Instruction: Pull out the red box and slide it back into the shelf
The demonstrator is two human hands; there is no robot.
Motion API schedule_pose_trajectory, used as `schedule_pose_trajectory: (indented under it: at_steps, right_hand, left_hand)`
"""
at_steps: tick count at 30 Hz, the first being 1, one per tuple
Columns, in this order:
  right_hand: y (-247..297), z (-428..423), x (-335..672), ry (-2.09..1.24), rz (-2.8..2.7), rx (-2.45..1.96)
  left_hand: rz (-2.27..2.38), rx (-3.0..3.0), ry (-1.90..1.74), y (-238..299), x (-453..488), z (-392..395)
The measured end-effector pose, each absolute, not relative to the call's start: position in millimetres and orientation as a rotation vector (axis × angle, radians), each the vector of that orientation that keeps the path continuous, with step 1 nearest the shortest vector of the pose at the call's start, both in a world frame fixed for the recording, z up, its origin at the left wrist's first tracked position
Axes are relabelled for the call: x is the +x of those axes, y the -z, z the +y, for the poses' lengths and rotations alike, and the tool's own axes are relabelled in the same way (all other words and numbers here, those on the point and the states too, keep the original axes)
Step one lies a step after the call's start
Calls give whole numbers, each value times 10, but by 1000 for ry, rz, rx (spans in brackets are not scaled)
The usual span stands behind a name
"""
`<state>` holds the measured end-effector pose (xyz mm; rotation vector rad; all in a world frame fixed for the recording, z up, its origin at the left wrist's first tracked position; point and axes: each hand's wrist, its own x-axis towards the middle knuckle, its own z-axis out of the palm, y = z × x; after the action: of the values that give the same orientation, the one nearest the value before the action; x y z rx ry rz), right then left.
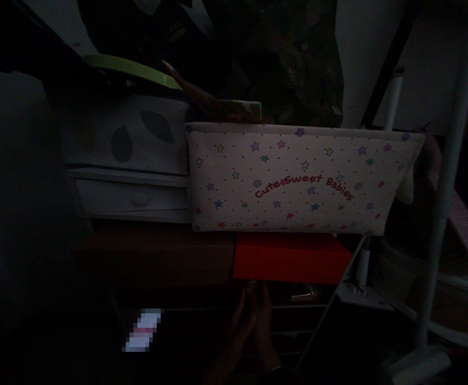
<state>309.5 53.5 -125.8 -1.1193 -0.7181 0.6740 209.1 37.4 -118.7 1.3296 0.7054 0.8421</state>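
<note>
The scene is very dark. My left hand (242, 318) and my right hand (263, 316) reach forward side by side, almost touching, below a red box (290, 259). At their fingertips is a small glittery item (252, 283), perhaps part of a shoe; its kind is hard to make out. The fingers of both hands look closed around it, though shadow hides much of them. To the right, on the same rack (293, 307), lies another glittery thing (313, 291) with a gold-coloured strip (300, 297).
Above the red box stands a white fabric bin (306, 182) printed with stars. A brown box (157, 256) and a white drawer (137, 197) are on the left. A pale metal pole (442, 203) rises at right. A bright pixelated patch (143, 330) lies lower left.
</note>
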Motion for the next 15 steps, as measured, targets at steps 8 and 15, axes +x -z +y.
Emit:
schedule_pose_trajectory:
  at_steps: [8,15]
  right_hand:
    - [1262,516,3084,-667,-777,-1071]
    - [1272,487,3102,-723,-823,-1089]
  left_hand:
    - [734,1397,-849,1234,2092,375]
    - [740,1433,-852,1171,2101,329]
